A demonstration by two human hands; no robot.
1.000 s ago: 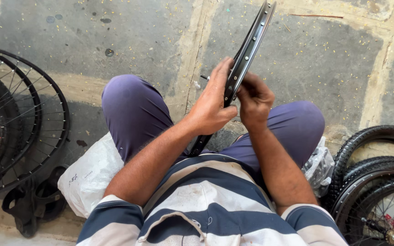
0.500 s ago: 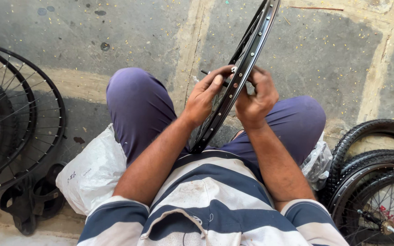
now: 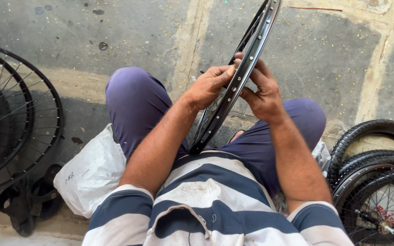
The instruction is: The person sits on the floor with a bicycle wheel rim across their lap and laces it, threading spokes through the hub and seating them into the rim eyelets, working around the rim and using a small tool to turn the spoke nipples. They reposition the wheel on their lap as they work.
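Black metal bicycle wheel rim (image 3: pixel 247 59), upright between the knees; left hand (image 3: pixel 208 86) and right hand (image 3: pixel 263 93) grip its opposite sides. White plastic bag (image 3: pixel 92 173) on the floor, left.

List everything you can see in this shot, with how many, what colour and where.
wheel rim: one, black, upright between the knees, held by both hands
spoked wheels: at least two, black, flat on the ground at left
tyres and wheels: several, black, stacked at lower right
plastic bag: one, white, beside the left thigh
sandals: a pair, black, lower left
ground: grey paved slabs
left hand: on the rim's left side
right hand: on the rim's right side
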